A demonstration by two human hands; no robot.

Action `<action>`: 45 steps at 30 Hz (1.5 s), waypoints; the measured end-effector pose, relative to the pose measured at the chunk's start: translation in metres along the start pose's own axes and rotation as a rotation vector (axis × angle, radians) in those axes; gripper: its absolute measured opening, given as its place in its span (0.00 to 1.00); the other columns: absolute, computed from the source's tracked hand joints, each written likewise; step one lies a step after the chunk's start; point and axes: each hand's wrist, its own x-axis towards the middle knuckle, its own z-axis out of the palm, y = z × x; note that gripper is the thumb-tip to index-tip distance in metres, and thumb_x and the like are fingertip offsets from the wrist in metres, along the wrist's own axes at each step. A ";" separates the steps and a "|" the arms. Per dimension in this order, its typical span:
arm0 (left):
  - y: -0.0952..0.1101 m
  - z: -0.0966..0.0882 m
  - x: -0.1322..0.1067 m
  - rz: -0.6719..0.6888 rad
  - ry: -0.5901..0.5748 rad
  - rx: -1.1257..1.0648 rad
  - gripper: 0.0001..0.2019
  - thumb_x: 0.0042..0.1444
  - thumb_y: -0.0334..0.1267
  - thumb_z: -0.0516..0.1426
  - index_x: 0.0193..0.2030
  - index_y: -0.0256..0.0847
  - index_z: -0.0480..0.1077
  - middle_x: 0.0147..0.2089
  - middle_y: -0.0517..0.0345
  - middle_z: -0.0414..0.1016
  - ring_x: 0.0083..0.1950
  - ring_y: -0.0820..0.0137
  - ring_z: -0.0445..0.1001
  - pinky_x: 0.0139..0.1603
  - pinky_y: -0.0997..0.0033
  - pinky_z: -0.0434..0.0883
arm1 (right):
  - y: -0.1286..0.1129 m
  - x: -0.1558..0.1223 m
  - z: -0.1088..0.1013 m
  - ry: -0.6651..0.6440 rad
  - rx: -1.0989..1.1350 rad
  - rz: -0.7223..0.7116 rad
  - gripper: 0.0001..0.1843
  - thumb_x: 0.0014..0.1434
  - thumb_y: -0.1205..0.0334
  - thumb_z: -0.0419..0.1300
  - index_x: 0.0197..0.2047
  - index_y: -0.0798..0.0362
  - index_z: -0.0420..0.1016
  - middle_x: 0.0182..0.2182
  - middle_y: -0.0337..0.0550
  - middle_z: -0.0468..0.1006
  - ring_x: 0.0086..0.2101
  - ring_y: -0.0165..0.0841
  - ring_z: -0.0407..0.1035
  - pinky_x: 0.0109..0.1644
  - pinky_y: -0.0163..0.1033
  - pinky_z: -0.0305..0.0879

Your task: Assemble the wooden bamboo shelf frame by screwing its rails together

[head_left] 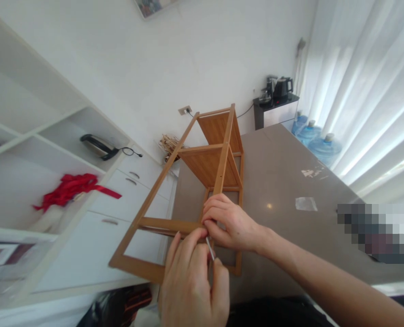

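Observation:
A brown wooden shelf rack (222, 169) with slatted shelves stands on the grey table. My right hand (234, 223) has its fingers wrapped round the near post where a crossbar (167, 225) meets it. Just below, my left hand (193, 277) is closed, its back turned up. A thin metal rod, perhaps a hex key (210, 249), shows between its thumb and forefinger. The rod's upper end reaches the joint beside my right fingertips. My fingers hide the joint itself and the rod's far end.
The grey table (273, 172) carries a small clear plastic bag (306, 204) and paper scraps (312, 172). White cabinets (120, 245) line the left, with a kettle (99, 146) and red ribbon (70, 188). Blue water bottles (324, 147) stand by the curtain. A blurred patch (375, 234) covers the right.

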 end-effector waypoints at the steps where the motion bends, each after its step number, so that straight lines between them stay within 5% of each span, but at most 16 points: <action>1: 0.001 -0.001 0.000 -0.009 0.000 -0.005 0.05 0.54 0.31 0.51 0.38 0.40 0.64 0.53 0.46 0.69 0.56 0.58 0.67 0.62 0.48 0.59 | 0.000 0.000 0.000 0.002 0.011 -0.005 0.08 0.60 0.69 0.51 0.31 0.52 0.68 0.33 0.43 0.76 0.42 0.33 0.66 0.52 0.44 0.64; 16: 0.002 -0.020 -0.001 -0.067 -0.050 -0.194 0.08 0.57 0.29 0.47 0.34 0.40 0.66 0.51 0.45 0.70 0.55 0.61 0.69 0.55 0.57 0.70 | -0.001 0.001 0.005 -0.030 0.043 0.007 0.10 0.59 0.71 0.50 0.28 0.52 0.66 0.28 0.42 0.73 0.36 0.33 0.64 0.48 0.45 0.64; 24: -0.001 -0.014 -0.006 -0.195 -0.032 -0.402 0.04 0.54 0.30 0.51 0.31 0.40 0.65 0.50 0.48 0.68 0.52 0.63 0.69 0.53 0.62 0.69 | -0.033 -0.006 -0.027 -0.156 -0.140 0.012 0.12 0.62 0.68 0.51 0.41 0.52 0.76 0.43 0.48 0.75 0.48 0.37 0.64 0.51 0.43 0.64; 27: -0.003 -0.016 -0.008 -0.181 -0.021 -0.417 0.04 0.54 0.30 0.52 0.31 0.40 0.66 0.47 0.49 0.68 0.50 0.62 0.68 0.51 0.60 0.69 | -0.055 -0.006 -0.032 -0.190 -0.198 0.188 0.12 0.63 0.63 0.52 0.33 0.51 0.76 0.31 0.42 0.76 0.35 0.32 0.68 0.39 0.37 0.65; 31: -0.008 -0.019 -0.010 -0.138 -0.025 -0.422 0.04 0.55 0.31 0.53 0.33 0.39 0.68 0.42 0.50 0.68 0.46 0.62 0.68 0.48 0.58 0.69 | -0.083 0.002 -0.024 -0.265 -0.247 0.582 0.19 0.61 0.55 0.54 0.20 0.52 0.71 0.18 0.35 0.71 0.21 0.26 0.62 0.25 0.32 0.54; 38: -0.014 -0.026 -0.016 -0.052 -0.094 -0.480 0.02 0.55 0.33 0.55 0.33 0.39 0.69 0.41 0.52 0.69 0.47 0.63 0.68 0.49 0.61 0.69 | -0.097 0.009 -0.009 -0.350 -0.265 0.727 0.20 0.60 0.55 0.51 0.19 0.52 0.67 0.18 0.35 0.72 0.21 0.26 0.63 0.24 0.32 0.50; 41: -0.032 -0.037 -0.011 -0.010 -0.189 -0.542 0.01 0.54 0.34 0.57 0.33 0.41 0.70 0.43 0.53 0.70 0.47 0.64 0.69 0.49 0.63 0.69 | -0.096 0.011 -0.006 -0.349 -0.274 0.818 0.20 0.59 0.54 0.51 0.18 0.52 0.65 0.16 0.35 0.69 0.21 0.26 0.61 0.23 0.31 0.49; 43: -0.064 -0.043 0.003 0.018 -0.237 -0.633 0.05 0.55 0.35 0.57 0.38 0.43 0.71 0.46 0.54 0.72 0.48 0.66 0.71 0.50 0.66 0.69 | -0.098 0.013 -0.004 -0.360 -0.335 0.838 0.19 0.58 0.55 0.51 0.19 0.52 0.64 0.17 0.35 0.69 0.21 0.26 0.61 0.23 0.32 0.47; 45: -0.107 -0.041 0.025 -0.113 -0.039 -0.634 0.06 0.56 0.37 0.56 0.40 0.42 0.71 0.46 0.53 0.73 0.51 0.64 0.70 0.56 0.64 0.65 | -0.102 0.015 -0.002 -0.379 -0.458 0.802 0.19 0.59 0.56 0.50 0.19 0.52 0.64 0.17 0.36 0.69 0.21 0.27 0.61 0.24 0.33 0.45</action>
